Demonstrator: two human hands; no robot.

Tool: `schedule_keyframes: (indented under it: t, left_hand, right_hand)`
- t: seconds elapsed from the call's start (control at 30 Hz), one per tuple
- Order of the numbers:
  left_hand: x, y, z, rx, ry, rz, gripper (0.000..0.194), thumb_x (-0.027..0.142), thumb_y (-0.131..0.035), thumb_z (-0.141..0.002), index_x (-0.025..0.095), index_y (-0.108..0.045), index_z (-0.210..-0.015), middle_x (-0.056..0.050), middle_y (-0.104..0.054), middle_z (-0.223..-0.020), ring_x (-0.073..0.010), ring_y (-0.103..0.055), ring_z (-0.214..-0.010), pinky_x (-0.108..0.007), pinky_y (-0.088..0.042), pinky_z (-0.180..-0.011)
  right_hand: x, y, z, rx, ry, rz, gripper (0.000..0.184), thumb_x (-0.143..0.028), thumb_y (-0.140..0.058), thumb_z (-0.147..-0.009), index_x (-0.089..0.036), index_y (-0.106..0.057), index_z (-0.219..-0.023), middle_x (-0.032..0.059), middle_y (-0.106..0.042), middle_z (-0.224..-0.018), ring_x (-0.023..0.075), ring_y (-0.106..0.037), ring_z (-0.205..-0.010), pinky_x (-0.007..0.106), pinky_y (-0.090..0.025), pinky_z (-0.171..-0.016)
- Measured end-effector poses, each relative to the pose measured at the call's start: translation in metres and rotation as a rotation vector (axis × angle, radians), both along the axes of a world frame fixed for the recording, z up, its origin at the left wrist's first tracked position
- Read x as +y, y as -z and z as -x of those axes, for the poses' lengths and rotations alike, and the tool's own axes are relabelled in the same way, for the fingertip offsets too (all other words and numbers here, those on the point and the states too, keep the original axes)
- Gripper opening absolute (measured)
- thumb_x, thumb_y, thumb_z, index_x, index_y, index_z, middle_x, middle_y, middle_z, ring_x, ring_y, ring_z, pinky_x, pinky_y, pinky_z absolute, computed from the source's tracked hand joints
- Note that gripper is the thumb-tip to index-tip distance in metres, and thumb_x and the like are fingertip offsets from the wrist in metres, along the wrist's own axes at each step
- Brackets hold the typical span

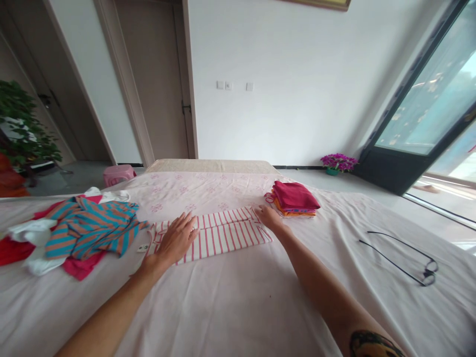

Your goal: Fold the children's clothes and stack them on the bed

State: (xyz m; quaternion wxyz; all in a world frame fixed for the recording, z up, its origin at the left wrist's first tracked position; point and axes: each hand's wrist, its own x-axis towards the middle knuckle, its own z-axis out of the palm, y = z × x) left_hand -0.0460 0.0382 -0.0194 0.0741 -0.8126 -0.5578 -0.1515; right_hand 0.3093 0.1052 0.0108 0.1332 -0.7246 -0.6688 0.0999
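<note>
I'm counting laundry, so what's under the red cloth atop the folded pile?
Below the red cloth, orange edges and purplish edges show; the rest is covered.

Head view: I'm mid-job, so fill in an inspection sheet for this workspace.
Surface: pale pink cloth, wrinkled, flower-printed toward the far side.
Job's things: white garment with red stripes, folded into a long flat strip.
Clutter nearby: loose multicoloured clothes pile at left; red-topped folded fabric stack at right; dark thin-framed eyeglasses far right, arms unfolded.
Grips: left hand spread on the garment; right hand at its right end, fingers partly hidden.
Cables: nothing seen.
Surroundings: pink plastic stool; purple-flowered plant.
</note>
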Motion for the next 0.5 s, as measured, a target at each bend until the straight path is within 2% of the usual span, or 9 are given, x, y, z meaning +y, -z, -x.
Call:
schedule_keyframes:
  t: [0.1, 0.2, 0.3, 0.4, 0.5]
  left_hand:
    - [-0.009, 0.007, -0.008, 0.007, 0.114, 0.050, 0.053, 0.046, -0.036, -0.098, 0.018, -0.050, -0.141, -0.010, -0.046, -0.151, -0.0257, -0.036, -0.143, -0.045, -0.027, -0.118]
    - [-0.014, 0.016, -0.010, 0.008, 0.123, 0.069, 0.051, 0.043, -0.037, -0.098, 0.018, -0.051, -0.140, -0.011, -0.045, -0.151, -0.0262, -0.036, -0.142, -0.046, -0.027, -0.118]
    - [-0.015, 0.019, -0.009, 0.003, 0.112, 0.057, 0.051, 0.042, -0.038, -0.097, 0.018, -0.050, -0.141, -0.011, -0.044, -0.152, -0.0259, -0.036, -0.142, -0.045, -0.026, -0.118]
    - [-0.016, 0.017, -0.009, 0.004, 0.109, 0.054, 0.051, 0.041, -0.041, -0.097, 0.018, -0.050, -0.141, -0.011, -0.045, -0.151, -0.0258, -0.036, -0.142, -0.045, -0.026, -0.119]
    - [-0.017, 0.014, -0.009, 0.001, 0.104, 0.053, 0.050, 0.040, -0.041, -0.097, 0.018, -0.051, -0.140, -0.012, -0.045, -0.151, -0.0261, -0.037, -0.142, -0.045, -0.026, -0.118]
  right_hand:
    - [0.004, -0.006, 0.003, -0.016, 0.029, 0.082, 0.061, -0.061, -0.038, -0.093, -0.010, -0.066, -0.114, 0.0219, -0.068, -0.112, 0.0314, -0.065, -0.103, 0.035, -0.045, -0.082]
    - [0.006, -0.008, 0.013, -0.024, 0.089, 0.148, 0.070, -0.070, -0.043, -0.085, -0.012, -0.064, -0.117, 0.0217, -0.067, -0.116, 0.0338, -0.064, -0.104, 0.038, -0.045, -0.082]
    - [0.007, -0.009, 0.021, 0.011, 0.161, 0.177, 0.070, -0.072, -0.050, -0.079, -0.014, -0.064, -0.116, 0.0194, -0.066, -0.118, 0.0344, -0.061, -0.108, 0.039, -0.044, -0.084]
    - [0.007, -0.008, 0.022, 0.194, 0.169, 0.141, 0.059, -0.064, -0.066, -0.070, -0.014, -0.069, -0.100, 0.0157, -0.069, -0.105, 0.0328, -0.062, -0.101, 0.036, -0.045, -0.079]
    - [0.005, -0.008, 0.024, 0.461, 0.156, 0.095, 0.039, -0.042, -0.081, -0.057, -0.013, -0.069, -0.080, 0.0085, -0.068, -0.079, 0.0267, -0.063, -0.085, 0.029, -0.045, -0.068]
